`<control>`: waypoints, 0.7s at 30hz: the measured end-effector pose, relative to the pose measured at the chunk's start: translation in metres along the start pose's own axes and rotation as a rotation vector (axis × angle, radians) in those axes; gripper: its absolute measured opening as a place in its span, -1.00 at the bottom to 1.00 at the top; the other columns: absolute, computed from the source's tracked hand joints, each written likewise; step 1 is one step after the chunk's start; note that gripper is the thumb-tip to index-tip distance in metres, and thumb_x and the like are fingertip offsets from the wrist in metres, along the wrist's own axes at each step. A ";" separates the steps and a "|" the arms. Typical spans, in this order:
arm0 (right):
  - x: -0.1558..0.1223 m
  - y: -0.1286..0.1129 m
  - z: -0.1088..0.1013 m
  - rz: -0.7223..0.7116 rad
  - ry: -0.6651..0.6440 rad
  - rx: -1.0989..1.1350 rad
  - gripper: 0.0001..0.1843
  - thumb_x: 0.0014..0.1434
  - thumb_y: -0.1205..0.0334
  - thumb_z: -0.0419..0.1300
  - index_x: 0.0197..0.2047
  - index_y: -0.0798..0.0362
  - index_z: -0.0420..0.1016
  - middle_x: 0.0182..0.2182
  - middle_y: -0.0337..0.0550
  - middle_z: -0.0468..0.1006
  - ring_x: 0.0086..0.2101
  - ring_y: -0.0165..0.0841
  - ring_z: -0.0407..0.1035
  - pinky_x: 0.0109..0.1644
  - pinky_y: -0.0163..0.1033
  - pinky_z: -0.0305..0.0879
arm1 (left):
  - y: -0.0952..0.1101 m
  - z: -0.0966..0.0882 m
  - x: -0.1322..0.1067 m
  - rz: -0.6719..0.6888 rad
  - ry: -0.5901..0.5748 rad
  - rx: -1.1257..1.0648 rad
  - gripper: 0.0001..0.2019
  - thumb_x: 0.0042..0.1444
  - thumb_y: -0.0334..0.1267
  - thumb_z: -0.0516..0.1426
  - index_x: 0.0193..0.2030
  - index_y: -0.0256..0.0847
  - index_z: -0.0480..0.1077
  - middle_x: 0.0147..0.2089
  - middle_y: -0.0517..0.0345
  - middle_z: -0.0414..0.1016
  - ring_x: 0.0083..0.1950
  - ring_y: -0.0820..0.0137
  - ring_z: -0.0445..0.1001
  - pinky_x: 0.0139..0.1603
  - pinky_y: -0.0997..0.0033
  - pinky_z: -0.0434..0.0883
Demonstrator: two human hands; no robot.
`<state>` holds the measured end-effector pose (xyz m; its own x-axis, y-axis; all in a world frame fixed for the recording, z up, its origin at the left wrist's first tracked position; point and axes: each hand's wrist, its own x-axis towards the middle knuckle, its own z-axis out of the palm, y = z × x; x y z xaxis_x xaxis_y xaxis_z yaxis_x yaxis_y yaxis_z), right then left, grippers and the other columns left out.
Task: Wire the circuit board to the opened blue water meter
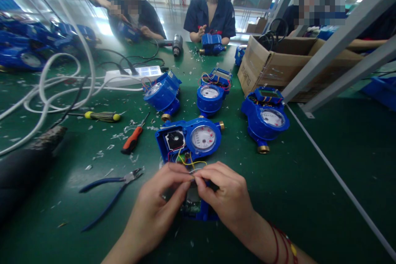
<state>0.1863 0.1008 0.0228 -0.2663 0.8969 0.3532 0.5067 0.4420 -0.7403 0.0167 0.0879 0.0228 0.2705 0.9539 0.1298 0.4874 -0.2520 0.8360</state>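
Note:
My left hand (167, 198) and my right hand (224, 192) meet fingertip to fingertip, both pinching thin wires (198, 165) that come from a blue water meter. That meter (204, 137) lies just beyond my fingers, its round white dial facing up and its square compartment uncovered on the left. Below my hands lies a blue housing part with a green circuit board (192, 207), partly covered by my fingers. Blue-handled pliers (119, 181) rest with handles spread to the left of my left hand. The exact wire ends are hidden between my fingertips.
More blue meters stand beyond, one at the right (266, 117). An orange screwdriver (133, 139), a yellow-black screwdriver (103, 116), a power strip (133, 75) and a cardboard box (275, 68) share the green table (293, 210) with plastic scraps. Co-workers sit across; a metal post stands right.

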 end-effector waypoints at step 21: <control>0.002 0.001 -0.002 0.053 -0.014 0.060 -0.85 0.04 0.42 0.15 -0.39 0.09 0.56 -0.45 -0.16 0.58 -0.40 -0.36 0.44 -0.27 -0.27 0.36 | 0.001 0.001 0.002 -0.004 -0.002 -0.035 -0.90 0.15 -0.37 0.06 -0.27 -0.14 0.40 -0.20 0.15 0.37 -0.12 0.42 0.38 -0.14 0.45 0.34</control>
<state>0.1881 0.1032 0.0239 -0.2523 0.9185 0.3044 0.4704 0.3914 -0.7909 0.0185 0.0891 0.0238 0.2705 0.9545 0.1252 0.4592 -0.2422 0.8547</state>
